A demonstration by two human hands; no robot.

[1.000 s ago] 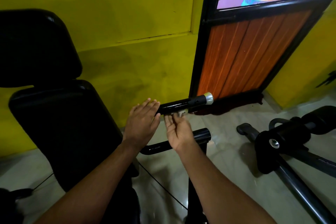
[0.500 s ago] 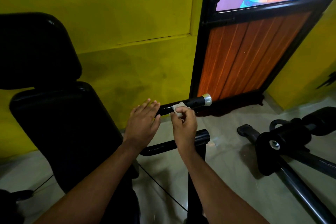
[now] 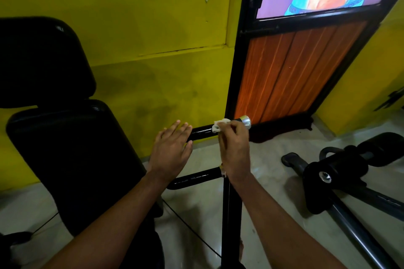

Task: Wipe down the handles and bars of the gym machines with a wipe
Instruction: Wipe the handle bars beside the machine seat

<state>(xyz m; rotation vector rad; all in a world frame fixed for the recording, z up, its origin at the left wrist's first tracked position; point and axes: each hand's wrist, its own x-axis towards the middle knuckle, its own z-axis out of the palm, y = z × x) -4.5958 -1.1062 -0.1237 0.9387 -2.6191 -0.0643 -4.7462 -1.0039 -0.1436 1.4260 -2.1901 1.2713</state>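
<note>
**Right hand pinches a wipe onto the upper handle**

Right hand [image 3: 235, 150] has its fingers curled, pinching a small crumpled white wipe [image 3: 219, 125] against the upper handle [image 3: 202, 132]. That handle is a glossy black bar, running almost level and tipped by a bright silver cap [image 3: 245, 122]. The wipe sits on top of the handle, just short of the cap, bunched into a pale wad that stands out against the black. It looks thin and wrinkled, with one edge hanging down the near side.

At the handle's other end, the left hand [image 3: 171, 148] lies flat over it, fingers straight and close together; I cannot tell how hard it presses. Below the handle runs a second black bar [image 3: 194, 178], fixed to a black upright post [image 3: 231, 214]. Left of the handle stands the machine's padded black backrest [image 3: 72, 159]. Behind the handle are a yellow wall [image 3: 153, 17] and an orange panelled door [image 3: 295, 72].
</note>
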